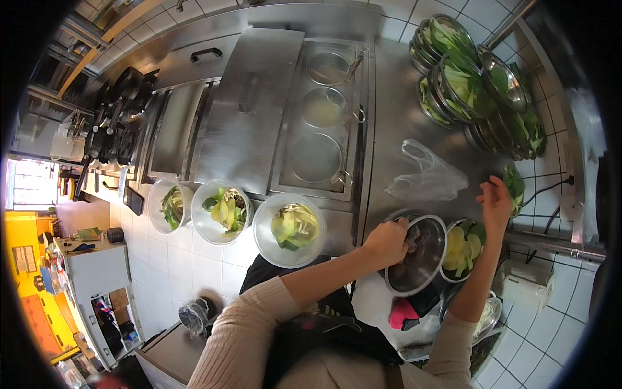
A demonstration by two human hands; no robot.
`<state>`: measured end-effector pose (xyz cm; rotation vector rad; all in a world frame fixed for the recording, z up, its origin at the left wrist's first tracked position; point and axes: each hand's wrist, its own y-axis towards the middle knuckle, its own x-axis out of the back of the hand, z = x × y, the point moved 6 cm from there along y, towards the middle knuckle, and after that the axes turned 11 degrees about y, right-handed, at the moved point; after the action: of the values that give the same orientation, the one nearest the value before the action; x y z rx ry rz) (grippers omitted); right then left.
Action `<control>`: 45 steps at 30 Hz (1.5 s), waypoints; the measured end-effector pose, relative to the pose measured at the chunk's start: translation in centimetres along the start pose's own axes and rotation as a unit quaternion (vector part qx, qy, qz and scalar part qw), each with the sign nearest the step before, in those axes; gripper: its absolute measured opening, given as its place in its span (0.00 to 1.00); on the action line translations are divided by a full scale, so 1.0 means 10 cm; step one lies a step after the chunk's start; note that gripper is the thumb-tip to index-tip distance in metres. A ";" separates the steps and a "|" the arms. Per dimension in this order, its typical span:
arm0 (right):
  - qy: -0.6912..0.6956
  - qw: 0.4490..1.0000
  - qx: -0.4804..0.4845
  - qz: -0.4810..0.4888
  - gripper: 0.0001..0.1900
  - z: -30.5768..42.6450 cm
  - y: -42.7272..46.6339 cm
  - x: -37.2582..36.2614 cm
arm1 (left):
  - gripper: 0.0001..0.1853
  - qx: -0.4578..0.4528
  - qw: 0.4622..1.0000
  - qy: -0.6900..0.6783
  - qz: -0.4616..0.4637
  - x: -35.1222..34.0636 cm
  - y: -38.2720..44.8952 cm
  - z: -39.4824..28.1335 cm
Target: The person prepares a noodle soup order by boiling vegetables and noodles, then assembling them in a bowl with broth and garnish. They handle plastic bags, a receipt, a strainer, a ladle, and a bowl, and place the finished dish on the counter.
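My left hand (387, 244) grips the rim of a metal bowl (441, 257) that is tilted and holds dark, wet food I cannot identify. My right hand (496, 200) is raised with its fingers apart, near leafy greens (513, 187) by the wall, and holds nothing. Below it stands a bowl of yellow slices and green leaves (457, 250). A clear plastic bag (430, 176) lies on the steel counter (388, 121) beyond the tilted bowl. Three clear plastic tubs with vegetables stand in a row to the left: the nearest (290, 228), the middle one (221, 211) and the farthest (167, 206).
Stacked metal bowls of leafy greens (459, 80) fill the counter's back right. Three round wells, some with strainers (317, 158), sit in the steel cooker. Pans (127, 87) stand at the far left. A red and black mitt (404, 313) and shredded white food (487, 318) lie near my right forearm.
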<state>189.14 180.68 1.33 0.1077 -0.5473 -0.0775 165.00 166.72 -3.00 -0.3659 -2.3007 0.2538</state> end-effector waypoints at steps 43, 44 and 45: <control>0.201 0.979 -0.024 0.033 0.10 0.42 -1.26 0.22 | 0.11 0.007 0.954 -0.097 -0.284 2.96 -0.73 0.94; 0.190 0.982 -0.007 -0.007 0.10 0.48 -1.21 0.36 | 0.10 -0.037 0.950 -0.165 -0.262 2.68 -0.77 0.77; 0.174 0.984 0.016 -0.039 0.11 0.57 -1.18 0.47 | 0.08 0.003 0.974 -0.138 -0.180 2.33 -0.73 0.67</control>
<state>189.58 168.07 7.16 0.1704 -0.1944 -0.1228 143.41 167.29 10.30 0.1018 -2.5845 0.1327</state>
